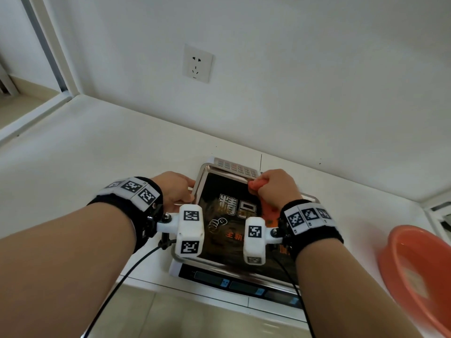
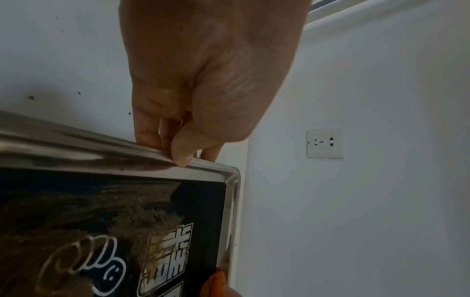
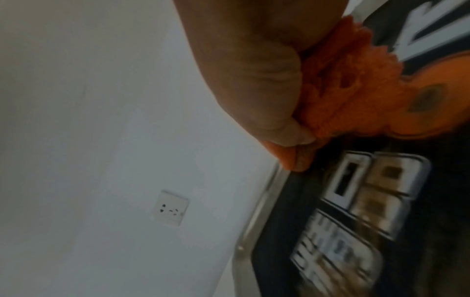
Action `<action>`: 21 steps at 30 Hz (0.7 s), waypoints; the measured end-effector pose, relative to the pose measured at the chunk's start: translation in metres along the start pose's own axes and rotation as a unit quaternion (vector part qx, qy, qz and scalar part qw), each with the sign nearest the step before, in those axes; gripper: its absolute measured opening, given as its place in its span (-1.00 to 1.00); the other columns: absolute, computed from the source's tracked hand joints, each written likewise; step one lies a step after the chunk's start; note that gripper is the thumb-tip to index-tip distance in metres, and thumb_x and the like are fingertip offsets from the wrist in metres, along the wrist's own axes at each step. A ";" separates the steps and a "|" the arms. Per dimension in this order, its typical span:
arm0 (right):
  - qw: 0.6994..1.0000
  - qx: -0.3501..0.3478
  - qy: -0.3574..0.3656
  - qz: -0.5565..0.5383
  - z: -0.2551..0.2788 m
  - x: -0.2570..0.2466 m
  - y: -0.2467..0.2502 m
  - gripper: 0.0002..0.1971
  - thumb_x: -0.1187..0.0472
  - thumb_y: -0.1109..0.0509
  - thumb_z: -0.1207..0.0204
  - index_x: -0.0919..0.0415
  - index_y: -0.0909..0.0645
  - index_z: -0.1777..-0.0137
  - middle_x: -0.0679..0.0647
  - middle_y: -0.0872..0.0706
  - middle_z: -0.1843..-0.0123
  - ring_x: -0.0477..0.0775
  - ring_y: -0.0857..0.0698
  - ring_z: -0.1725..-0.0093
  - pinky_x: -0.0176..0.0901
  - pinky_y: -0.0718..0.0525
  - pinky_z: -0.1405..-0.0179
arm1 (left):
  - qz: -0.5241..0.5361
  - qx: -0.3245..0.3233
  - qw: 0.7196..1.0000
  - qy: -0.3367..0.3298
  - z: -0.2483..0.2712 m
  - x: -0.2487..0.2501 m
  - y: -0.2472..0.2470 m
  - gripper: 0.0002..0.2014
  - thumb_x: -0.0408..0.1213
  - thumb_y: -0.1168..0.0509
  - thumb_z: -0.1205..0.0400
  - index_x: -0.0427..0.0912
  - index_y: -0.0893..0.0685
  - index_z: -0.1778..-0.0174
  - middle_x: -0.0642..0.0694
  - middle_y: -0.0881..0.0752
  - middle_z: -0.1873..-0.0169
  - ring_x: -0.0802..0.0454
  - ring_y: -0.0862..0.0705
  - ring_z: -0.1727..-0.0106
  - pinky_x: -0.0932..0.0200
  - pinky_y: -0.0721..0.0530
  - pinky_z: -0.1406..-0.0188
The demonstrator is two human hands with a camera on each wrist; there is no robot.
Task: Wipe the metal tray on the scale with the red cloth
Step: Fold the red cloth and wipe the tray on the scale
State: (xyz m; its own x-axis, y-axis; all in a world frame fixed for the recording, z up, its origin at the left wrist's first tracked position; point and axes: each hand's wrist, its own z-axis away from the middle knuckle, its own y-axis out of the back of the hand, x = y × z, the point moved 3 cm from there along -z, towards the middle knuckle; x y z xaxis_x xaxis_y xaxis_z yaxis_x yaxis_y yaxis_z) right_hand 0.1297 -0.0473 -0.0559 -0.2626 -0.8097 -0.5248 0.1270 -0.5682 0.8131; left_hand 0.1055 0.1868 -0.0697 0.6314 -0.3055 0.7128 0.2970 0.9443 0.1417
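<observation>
**Wiping under way at the tray's far right corner**

Over on the left, the left hand (image 1: 174, 189) steadies the metal tray (image 1: 204, 172) by its left rim: in the left wrist view the thumb (image 2: 182, 154) presses down on top of the rolled edge while the other fingers curl under it, a firm pinch. The tray sits on the scale (image 1: 234, 284), which stands on the white counter (image 1: 97, 147) near its front edge, with the scale's keypad (image 1: 235, 165) showing just beyond the tray's far rim. A dark printed film covers the tray's floor.

Moving right, the right hand (image 1: 274, 189) is bunched into a fist round the red cloth (image 1: 256, 184), fingers closed tight on it, and bears it onto the tray near the far right corner. Part of the cloth trails toward the wrist. The right wrist view is blurred, so I judge a stroke is in progress.

Further right, an orange basin (image 1: 415, 272) sits on the counter, well apart from the scale.

The wipe looks mid-course. Next, I'd say, the cloth needs drawing back across the floor toward the near edge with steady pressure, while the left hand's pinch stops the tray sliding off the scale.
</observation>
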 end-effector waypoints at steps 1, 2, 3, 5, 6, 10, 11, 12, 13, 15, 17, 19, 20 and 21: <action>1.000 0.008 -0.007 0.009 0.002 0.001 -0.003 -0.82 0.15 -0.53 -0.52 0.01 -0.76 0.33 -0.04 -0.79 0.23 0.03 -0.75 0.11 -0.10 -0.72 -0.07 | 0.000 0.001 1.000 0.001 -0.001 -0.001 0.000 -0.59 -0.64 -0.16 -0.62 -0.21 -0.63 -0.31 -0.19 -0.75 0.07 -0.07 -0.69 0.08 0.14 -0.69 0.25; 1.000 0.010 -0.013 0.012 0.002 0.001 -0.007 -0.81 0.17 -0.51 -0.53 0.01 -0.76 0.33 -0.04 -0.77 0.26 0.03 -0.74 0.16 -0.09 -0.72 -0.03 | -0.001 0.004 1.000 0.000 -0.002 -0.002 0.001 -0.59 -0.64 -0.17 -0.62 -0.21 -0.63 -0.32 -0.20 -0.76 0.04 -0.07 -0.70 0.06 0.13 -0.71 0.20; 1.000 0.007 -0.016 0.007 0.003 -0.002 -0.010 -0.80 0.19 -0.48 -0.55 0.02 -0.77 0.31 -0.03 -0.76 0.29 0.04 -0.72 0.25 -0.06 -0.74 0.06 | -0.002 0.006 1.000 -0.002 -0.002 -0.002 0.001 -0.58 -0.63 -0.17 -0.62 -0.21 -0.63 -0.33 -0.20 -0.76 0.01 -0.08 -0.71 0.03 0.12 -0.71 0.13; 1.000 -0.021 -0.014 -0.001 0.007 -0.013 -0.019 -0.83 0.21 -0.42 -0.58 0.07 -0.80 0.21 0.03 -0.75 0.35 0.05 -0.68 0.45 -0.03 -0.72 0.29 | -0.009 0.002 1.000 -0.006 -0.003 -0.002 0.002 -0.58 -0.61 -0.18 -0.62 -0.21 -0.62 -0.35 -0.20 -0.76 -0.03 -0.10 -0.71 -0.02 0.06 -0.71 0.00; 0.999 -0.051 -0.004 0.009 0.010 -0.020 -0.023 -0.85 0.19 -0.42 -0.59 0.09 -0.81 0.16 0.06 -0.76 0.33 0.05 -0.69 0.45 -0.03 -0.73 0.29 | -0.020 -0.002 1.000 -0.008 -0.003 -0.002 0.002 -0.58 -0.60 -0.19 -0.62 -0.21 -0.62 -0.36 -0.20 -0.76 -0.03 -0.10 -0.72 -0.02 0.05 -0.71 -0.02; 0.994 -0.107 0.008 -0.013 0.010 -0.035 -0.022 -0.91 0.19 -0.51 -0.54 0.14 -0.85 0.08 0.14 -0.86 0.07 0.06 -0.78 0.13 -0.01 -0.76 0.00 | -0.026 0.000 1.000 -0.015 0.001 0.000 0.002 -0.60 -0.58 -0.20 -0.63 -0.20 -0.63 -0.35 -0.14 -0.75 0.06 0.06 -0.68 0.24 0.27 -0.65 0.39; 0.996 -0.089 -0.001 -0.028 0.007 -0.034 -0.018 -0.92 0.20 -0.52 -0.53 0.15 -0.85 0.11 0.18 -0.87 0.08 0.08 -0.80 0.16 -0.01 -0.77 0.04 | -0.024 0.004 1.000 -0.016 0.002 -0.001 0.002 -0.61 -0.58 -0.20 -0.63 -0.20 -0.64 -0.33 -0.14 -0.75 0.06 0.07 -0.68 0.26 0.30 -0.65 0.44; 0.998 -0.063 -0.010 -0.027 0.003 -0.031 -0.015 -0.93 0.20 -0.53 -0.52 0.15 -0.85 0.14 0.18 -0.87 0.10 0.09 -0.81 0.15 -0.02 -0.79 0.04 | -0.016 0.006 1.000 -0.016 0.002 -0.002 0.002 -0.61 -0.59 -0.20 -0.63 -0.21 -0.65 -0.32 -0.15 -0.75 0.05 0.05 -0.68 0.24 0.29 -0.69 0.41; 0.999 -0.040 -0.015 -0.012 0.000 -0.029 -0.013 -0.93 0.21 -0.54 -0.51 0.14 -0.85 0.17 0.15 -0.87 0.10 0.08 -0.82 0.11 -0.04 -0.79 0.01 | -0.003 0.006 1.000 -0.015 0.001 -0.003 0.001 -0.61 -0.61 -0.19 -0.63 -0.22 -0.66 -0.31 -0.18 -0.76 0.01 0.01 -0.70 0.18 0.25 -0.73 0.30; 1.000 -0.017 -0.020 0.009 0.000 -0.025 -0.015 -0.87 0.26 -0.54 -0.50 0.07 -0.82 0.25 0.08 -0.87 0.08 0.05 -0.81 0.04 -0.10 -0.76 0.00 | 0.020 0.007 1.000 -0.010 -0.001 -0.005 0.001 -0.60 -0.63 -0.19 -0.61 -0.23 -0.68 -0.30 -0.24 -0.76 -0.08 -0.06 -0.71 0.08 0.12 -0.72 0.07; 1.000 -0.023 -0.015 -0.003 0.001 -0.027 -0.022 -0.79 0.31 -0.49 -0.52 0.03 -0.79 0.30 0.06 -0.87 0.05 0.06 -0.81 0.00 -0.08 -0.76 -0.04 | 0.025 0.008 1.000 -0.009 -0.001 -0.005 0.001 -0.61 -0.64 -0.18 -0.62 -0.23 -0.69 -0.27 -0.24 -0.75 -0.09 -0.04 -0.70 0.13 0.15 -0.71 0.13; 0.999 -0.044 -0.006 -0.009 0.003 -0.036 -0.031 -0.80 0.29 -0.47 -0.54 0.04 -0.80 0.27 0.10 -0.87 0.06 0.11 -0.83 0.02 0.06 -0.81 -0.10 | 0.023 0.005 1.000 -0.008 -0.001 -0.005 0.001 -0.61 -0.64 -0.18 -0.62 -0.21 -0.69 -0.26 -0.21 -0.75 -0.02 0.01 -0.69 0.21 0.22 -0.69 0.28; 0.998 -0.061 0.001 -0.001 0.005 -0.042 -0.034 -0.86 0.24 -0.48 -0.55 0.07 -0.82 0.20 0.13 -0.86 0.08 0.13 -0.83 0.05 0.10 -0.81 -0.10 | 0.020 0.006 1.000 -0.007 0.000 -0.004 0.001 -0.62 -0.63 -0.18 -0.62 -0.21 -0.69 -0.25 -0.18 -0.76 0.05 0.04 -0.69 0.24 0.24 -0.67 0.35; 0.996 -0.085 0.012 0.012 0.007 -0.049 -0.037 -0.91 0.19 -0.49 -0.56 0.11 -0.83 0.12 0.14 -0.86 0.07 0.12 -0.82 0.04 0.10 -0.81 -0.12 | 0.018 0.009 1.000 -0.006 0.000 -0.004 0.002 -0.62 -0.62 -0.19 -0.62 -0.20 -0.70 -0.25 -0.14 -0.76 0.12 0.06 -0.68 0.27 0.27 -0.66 0.42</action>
State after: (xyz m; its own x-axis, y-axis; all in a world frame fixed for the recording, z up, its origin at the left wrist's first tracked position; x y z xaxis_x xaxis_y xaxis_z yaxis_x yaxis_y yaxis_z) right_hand 0.1308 0.0143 -0.0589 -0.2351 -0.8258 -0.5126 0.2931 -0.5631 0.7727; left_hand 0.1036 0.1897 -0.0722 0.6335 -0.2690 0.7254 0.2607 0.9570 0.1272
